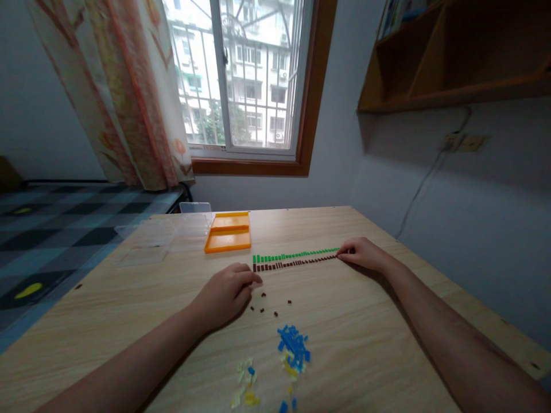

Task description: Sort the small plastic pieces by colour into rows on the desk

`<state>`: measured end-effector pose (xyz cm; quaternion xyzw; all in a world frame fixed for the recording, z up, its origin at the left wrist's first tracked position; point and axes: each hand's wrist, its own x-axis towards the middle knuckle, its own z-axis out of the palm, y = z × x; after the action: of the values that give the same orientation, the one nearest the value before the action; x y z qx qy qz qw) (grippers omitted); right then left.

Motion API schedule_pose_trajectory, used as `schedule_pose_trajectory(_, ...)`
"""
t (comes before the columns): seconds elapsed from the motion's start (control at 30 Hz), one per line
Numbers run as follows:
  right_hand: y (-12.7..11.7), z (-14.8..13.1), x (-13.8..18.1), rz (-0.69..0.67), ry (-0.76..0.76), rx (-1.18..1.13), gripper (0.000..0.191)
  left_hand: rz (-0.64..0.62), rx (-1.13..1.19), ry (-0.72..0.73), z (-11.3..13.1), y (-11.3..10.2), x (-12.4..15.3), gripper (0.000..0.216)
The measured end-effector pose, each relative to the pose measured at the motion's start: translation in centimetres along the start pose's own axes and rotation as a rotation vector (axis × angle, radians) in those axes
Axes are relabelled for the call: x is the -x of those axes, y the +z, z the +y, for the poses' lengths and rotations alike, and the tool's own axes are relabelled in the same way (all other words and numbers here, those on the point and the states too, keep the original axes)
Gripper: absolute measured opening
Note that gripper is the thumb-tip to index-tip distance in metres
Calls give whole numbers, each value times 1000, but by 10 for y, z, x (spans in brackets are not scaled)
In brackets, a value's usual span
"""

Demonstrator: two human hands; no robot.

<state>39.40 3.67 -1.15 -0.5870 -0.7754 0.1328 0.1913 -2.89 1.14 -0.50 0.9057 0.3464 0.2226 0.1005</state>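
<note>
A row of small green blocks (pixel 293 256) and a row of small brown blocks (pixel 288 265) run side by side across the wooden table. At their right end, my right hand (pixel 362 254) is closed in a pinch on a small brown block, mostly covered by the fingertips. My left hand (pixel 229 288) rests on the table by the left end of the rows, its fingers loosely bent and apart, with nothing visible in them. Several loose brown blocks (pixel 276 314) lie just to the right of that hand and below the rows.
A heap of blue blocks (pixel 293 345) lies nearer to me, with yellow blocks (pixel 251 398) and pale blocks (pixel 241 378) around it. An orange tray (pixel 228 238) with two compartments and clear plastic cases (pixel 144 256) stand at the back left.
</note>
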Motion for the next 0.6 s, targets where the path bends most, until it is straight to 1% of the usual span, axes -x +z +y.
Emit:
schedule_pose_trajectory(0.07,-2,-3,2,2,-5,-6,26,8,9,7,-1,1,0,29)
schedule_pose_trajectory(0.13,-3,-11,4,48,-22,6,23,15,18,11,-1,1,0,28)
schedule_pose_trajectory(0.17,-2,-17,4,92,-44,19,22,14,25,14,-1,1,0,27)
schedule_pose_trajectory(0.23,2,-36,5,227,-99,43,18,6,46,23,0,1,0,27)
schedule_pose_trajectory(0.27,5,-49,5,248,-137,31,18,1,61,31,0,1,0,26)
schedule_pose_trajectory(0.4,29,-109,10,139,-355,-15,18,-22,99,67,3,0,1,28)
schedule_pose_trajectory(0.47,42,-136,14,141,-420,-37,16,-33,93,70,4,-1,1,29)
schedule_pose_trajectory(0.53,53,-154,17,83,-511,-41,14,-43,85,68,5,-1,1,30)
schedule_pose_trajectory(0.6,59,-163,18,29,-569,-40,15,-63,73,78,6,-1,0,32)
